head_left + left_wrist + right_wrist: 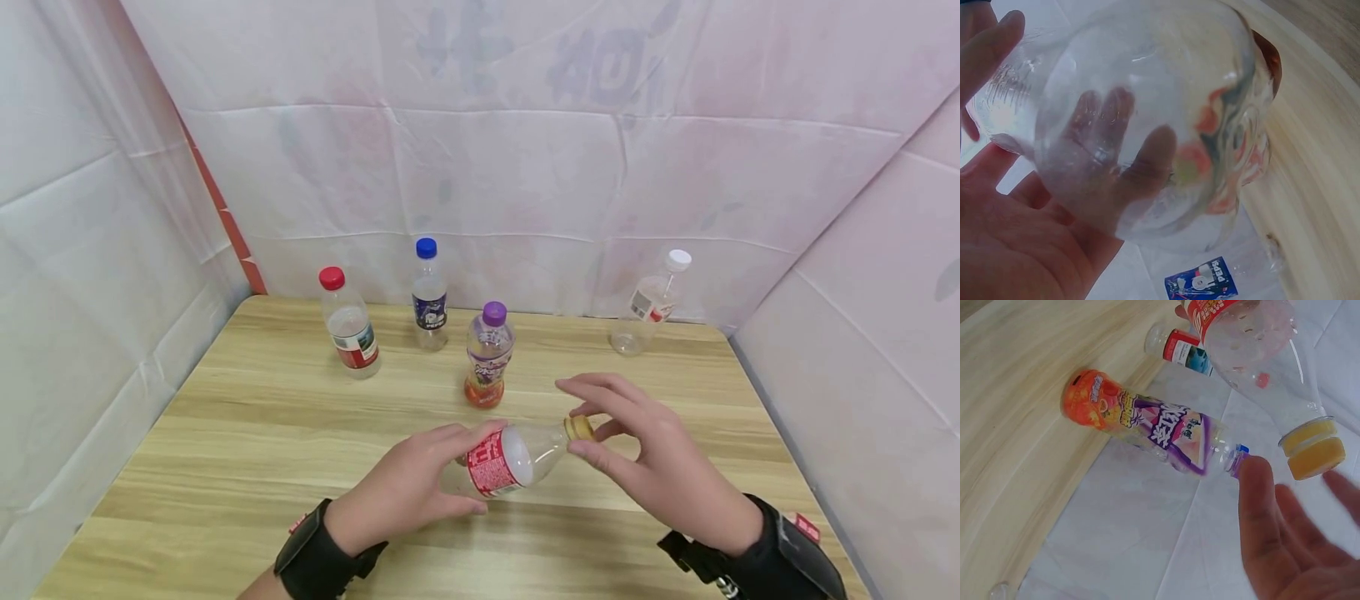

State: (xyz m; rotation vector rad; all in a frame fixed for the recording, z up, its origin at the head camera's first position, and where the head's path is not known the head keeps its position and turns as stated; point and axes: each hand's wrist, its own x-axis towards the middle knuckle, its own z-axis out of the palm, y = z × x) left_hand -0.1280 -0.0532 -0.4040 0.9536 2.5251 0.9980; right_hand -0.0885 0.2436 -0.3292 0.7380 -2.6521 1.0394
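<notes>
My left hand (420,475) grips a clear plastic bottle (532,454) with a red label, its thumb on top. The bottle lies tilted above the table, neck pointing right. Through its clear base (1129,125), the left wrist view shows fingers. My right hand (645,442) is at the bottle's neck, thumb beside the yellow cap (1317,457) and fingers spread around it. In the right wrist view a gap separates the foremost finger (1257,494) from the cap; whether the thumb touches is unclear. A yellow ring (1307,433) sits just below the cap.
A purple-capped bottle (489,358) stands just behind the held one. Farther back stand a red-capped bottle (351,329), a blue-capped bottle (430,300) and a white-capped bottle (651,304). White sheeting (495,175) surrounds the wooden table (247,433).
</notes>
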